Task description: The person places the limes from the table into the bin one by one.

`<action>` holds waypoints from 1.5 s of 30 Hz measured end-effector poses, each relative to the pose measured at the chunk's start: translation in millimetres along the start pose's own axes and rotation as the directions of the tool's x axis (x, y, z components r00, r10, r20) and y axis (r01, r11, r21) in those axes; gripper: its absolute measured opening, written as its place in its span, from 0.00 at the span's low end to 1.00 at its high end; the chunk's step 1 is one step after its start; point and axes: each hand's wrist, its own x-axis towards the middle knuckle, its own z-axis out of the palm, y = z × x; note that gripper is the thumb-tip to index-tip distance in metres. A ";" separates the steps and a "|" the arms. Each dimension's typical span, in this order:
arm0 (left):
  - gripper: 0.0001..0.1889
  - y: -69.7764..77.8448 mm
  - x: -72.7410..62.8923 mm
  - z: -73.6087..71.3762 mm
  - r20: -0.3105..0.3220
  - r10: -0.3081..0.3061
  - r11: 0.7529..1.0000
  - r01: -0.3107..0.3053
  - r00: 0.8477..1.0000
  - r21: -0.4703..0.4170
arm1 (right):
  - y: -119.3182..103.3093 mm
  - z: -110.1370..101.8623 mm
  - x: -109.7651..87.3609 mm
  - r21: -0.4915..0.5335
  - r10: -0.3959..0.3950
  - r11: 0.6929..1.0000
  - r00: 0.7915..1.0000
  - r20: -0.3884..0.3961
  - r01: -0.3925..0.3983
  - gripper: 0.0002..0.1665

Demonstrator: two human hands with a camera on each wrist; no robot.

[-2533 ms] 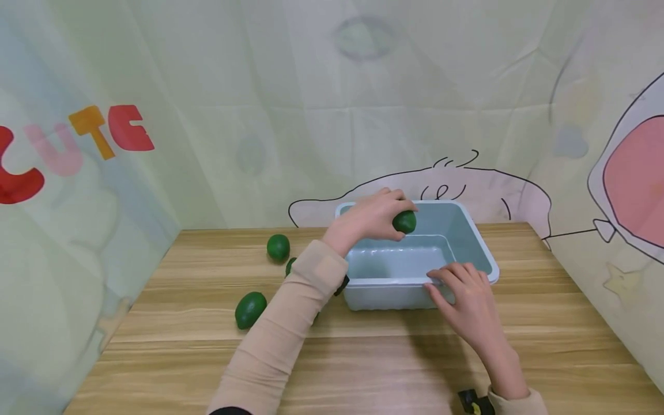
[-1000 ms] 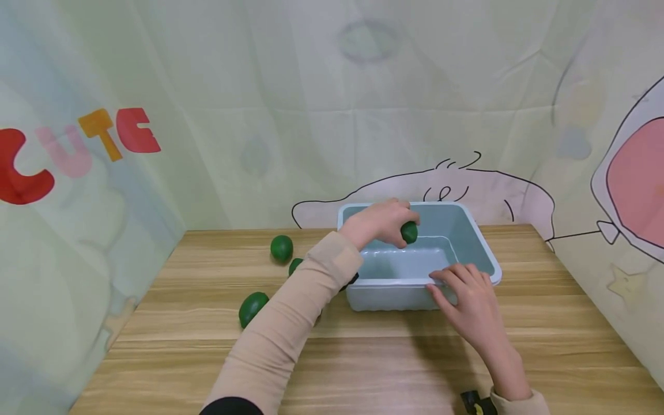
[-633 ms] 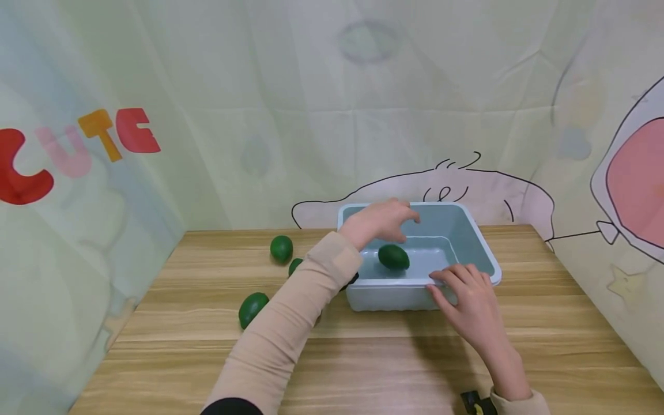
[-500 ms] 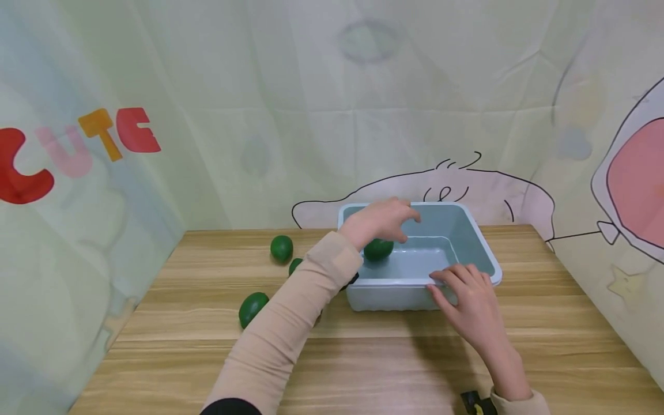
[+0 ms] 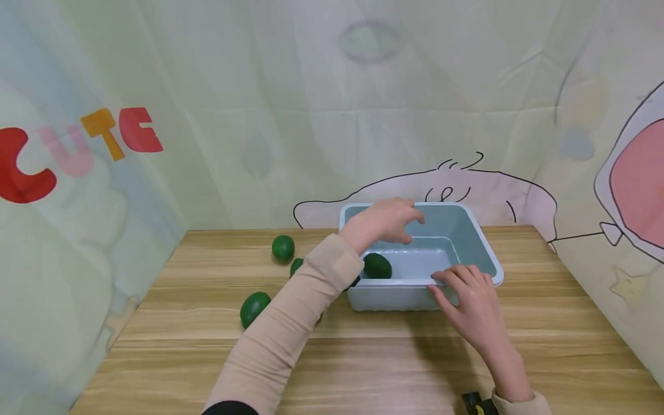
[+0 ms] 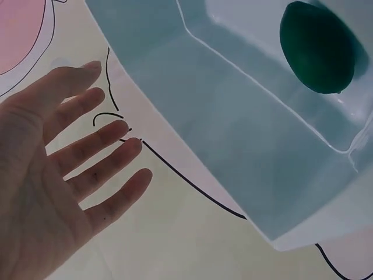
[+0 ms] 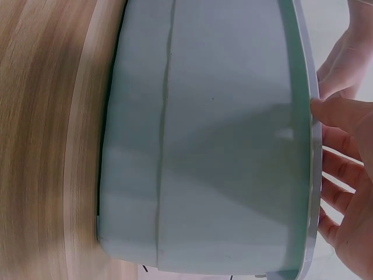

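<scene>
A light blue plastic tub (image 5: 391, 298) stands toward the back of the table. My left hand (image 5: 385, 222) hovers over its left part, and the left wrist view shows that palm holding nothing, fingers spread. Below the hand, a dark green oval fruit (image 5: 377, 266) with a small pointed tip lies on the tub's floor, near the front left corner. My right hand (image 5: 471, 305) grips the tub's front rim at the right, thumb on the outer side and fingers over the edge.
More green fruits are left of the tub: one at the back (image 5: 283, 249), a partly covered one (image 5: 296, 266) and one nearer (image 5: 255, 309). My left sleeve (image 5: 290, 328) crosses the table and hides part of this area. A printed cloth (image 5: 249, 115) hangs behind.
My left hand has let go of the green fruit, which dropped into the tub and rolled left, then toward the front. The right hand has stayed on the rim.
</scene>
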 end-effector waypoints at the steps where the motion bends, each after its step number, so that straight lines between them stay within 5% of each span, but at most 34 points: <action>1: 0.23 -0.4 -0.7 0.0 -0.002 -0.003 1.000 0.003 1.000 -0.003 | -0.1 0.1 0.0 -0.001 -0.001 1.000 1.000 -0.002 0.001 0.12; 22: 0.23 -3.4 -22.0 5.9 -0.044 -0.046 0.999 0.046 0.998 -0.020 | 0.5 1.3 -1.2 -0.008 -0.010 1.000 1.000 -0.004 0.010 0.12; 34: 0.23 -4.7 -28.8 12.5 -0.078 -0.023 1.000 0.022 0.997 -0.014 | -0.4 -0.1 -0.1 -0.009 -0.025 1.000 1.000 -0.017 0.024 0.13; 45: 0.22 -3.3 -43.5 16.6 -0.185 0.017 1.000 -0.020 0.983 -0.017 | -1.2 0.3 0.1 -0.006 -0.017 1.000 1.000 -0.011 0.017 0.13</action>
